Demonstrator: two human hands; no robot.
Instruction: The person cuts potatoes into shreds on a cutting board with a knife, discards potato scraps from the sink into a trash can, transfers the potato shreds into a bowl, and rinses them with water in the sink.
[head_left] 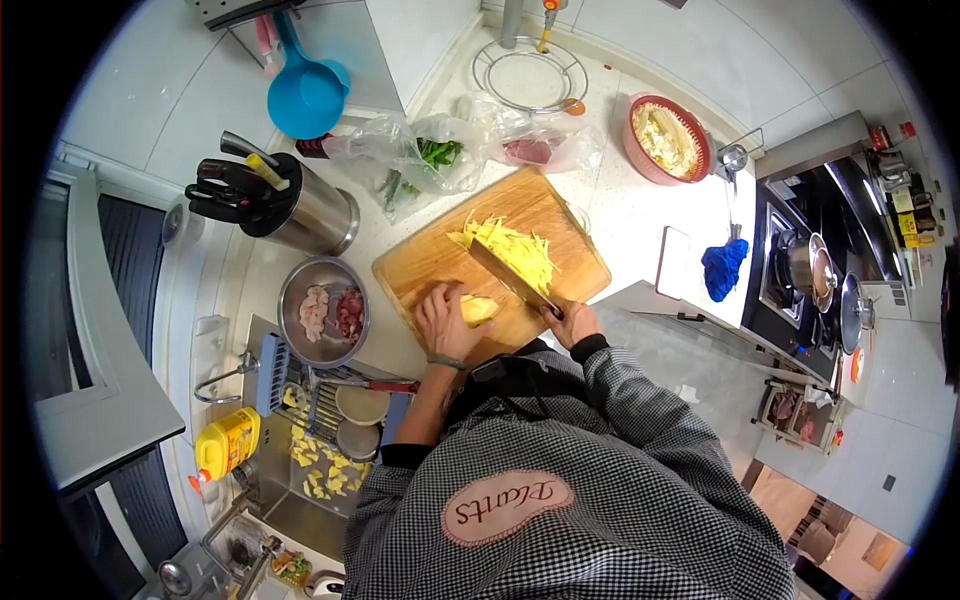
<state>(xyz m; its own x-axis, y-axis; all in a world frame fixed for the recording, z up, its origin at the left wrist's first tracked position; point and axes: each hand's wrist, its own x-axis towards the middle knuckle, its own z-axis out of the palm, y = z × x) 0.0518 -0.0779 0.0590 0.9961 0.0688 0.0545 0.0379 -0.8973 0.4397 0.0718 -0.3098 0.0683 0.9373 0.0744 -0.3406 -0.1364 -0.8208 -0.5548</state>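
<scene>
My right hand (572, 324) is closed round the handle of a kitchen knife (512, 275). Its broad blade lies along the near side of a heap of yellow potato strips (515, 250) on the wooden cutting board (420, 268). Beside the blade, my left hand (446, 320) curls its fingers over a peeled potato piece (478, 308) and rests on the board. A gap of bare wood separates this piece from the knife. The fingers partly cover the potato.
Left of the board are a steel bowl (325, 349) of meat, a knife block (315, 215) and a sink (310, 505) with yellow peelings. Behind it lie plastic bags (405, 160) of greens and meat. A red basket (638, 150), blue cloth (724, 270) and stove (780, 255) are right.
</scene>
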